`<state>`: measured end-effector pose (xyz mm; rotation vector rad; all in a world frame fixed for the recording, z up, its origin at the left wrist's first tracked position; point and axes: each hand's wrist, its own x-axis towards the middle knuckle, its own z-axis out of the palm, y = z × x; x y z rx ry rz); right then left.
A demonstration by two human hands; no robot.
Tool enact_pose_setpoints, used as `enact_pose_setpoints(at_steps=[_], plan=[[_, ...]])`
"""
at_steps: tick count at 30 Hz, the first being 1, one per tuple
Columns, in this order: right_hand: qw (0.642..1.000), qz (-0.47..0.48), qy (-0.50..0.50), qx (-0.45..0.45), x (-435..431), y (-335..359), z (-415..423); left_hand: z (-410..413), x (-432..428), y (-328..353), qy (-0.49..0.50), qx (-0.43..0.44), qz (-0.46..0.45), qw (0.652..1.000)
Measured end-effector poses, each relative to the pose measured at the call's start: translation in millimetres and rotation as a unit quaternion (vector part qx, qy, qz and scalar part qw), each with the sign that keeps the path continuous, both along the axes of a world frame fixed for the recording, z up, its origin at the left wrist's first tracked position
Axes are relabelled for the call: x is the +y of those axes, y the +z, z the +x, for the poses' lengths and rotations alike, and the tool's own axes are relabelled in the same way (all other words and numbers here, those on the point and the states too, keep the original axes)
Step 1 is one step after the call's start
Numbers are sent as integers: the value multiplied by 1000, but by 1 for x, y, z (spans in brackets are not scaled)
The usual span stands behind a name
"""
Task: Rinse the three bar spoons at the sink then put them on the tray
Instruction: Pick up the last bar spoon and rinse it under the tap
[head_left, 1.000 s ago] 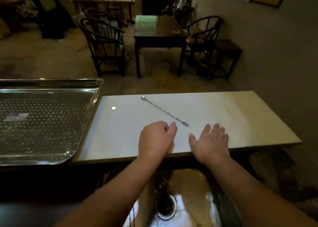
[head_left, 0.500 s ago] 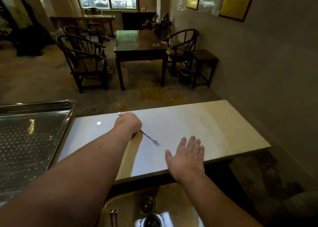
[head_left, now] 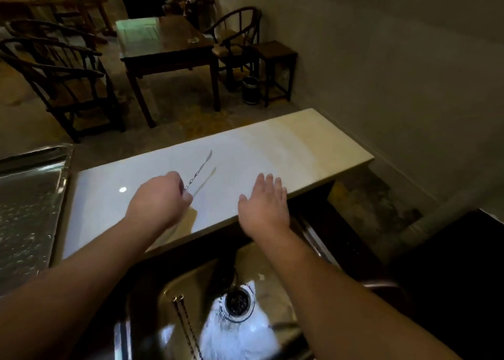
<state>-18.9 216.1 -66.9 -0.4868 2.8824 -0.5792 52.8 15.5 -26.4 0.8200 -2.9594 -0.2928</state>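
My left hand (head_left: 158, 201) is shut on one end of a twisted metal bar spoon (head_left: 199, 170), which sticks out up and to the right, lifted just above the pale counter (head_left: 286, 147). My right hand (head_left: 263, 205) hovers open, fingers spread, over the counter's near edge and holds nothing. Two more bar spoons (head_left: 188, 329) lie side by side in the steel sink (head_left: 152, 299) below, left of the drain (head_left: 238, 302). The perforated steel tray (head_left: 30, 204) sits at the left edge of the view.
Water glistens around the drain in the sink basin. Beyond the counter are a dark wooden table (head_left: 163, 43), several chairs (head_left: 62, 81) and a small bin (head_left: 249, 89). A wall runs along the right side.
My left hand reached out to the spoon lying on the counter, closed on it and lifted it. My right hand stayed open near the counter edge. The view tilted down toward the sink.
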Motion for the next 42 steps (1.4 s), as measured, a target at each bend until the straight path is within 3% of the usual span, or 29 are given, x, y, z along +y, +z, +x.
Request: enact_pose_setpoints(at_steps=[3,6,9,11,12,15,17,29,38,42], plan=[[967,-244,-56,-43,7,-5,65,47,27,-15,-96,65,26,993],[880,-422,-134,-174,30,-26,128,88,61,-37,-199,62,72,975],[783,-492,-237,-298,62,-58,156,116,97,-68,-286,26,94,953],[676,-564,-295,-371,82,-72,157,126,116,-92,-311,5,117,943],[640,-584,-314,-388,91,-78,156,128,123,-103,-317,-1,128,940],[591,-608,-348,-401,111,-91,158,132,137,-129,-328,1,149,933],[589,-604,-359,-400,117,-97,158,136,141,-141,-327,8,161,931],[657,-558,-293,-414,126,-106,154,136,130,-164,-278,14,182,943],[678,-536,-287,-413,129,-109,149,134,133,-172,-248,-2,192,949],[678,-543,-289,-403,131,-112,147,132,138,-174,-280,-3,169,945]])
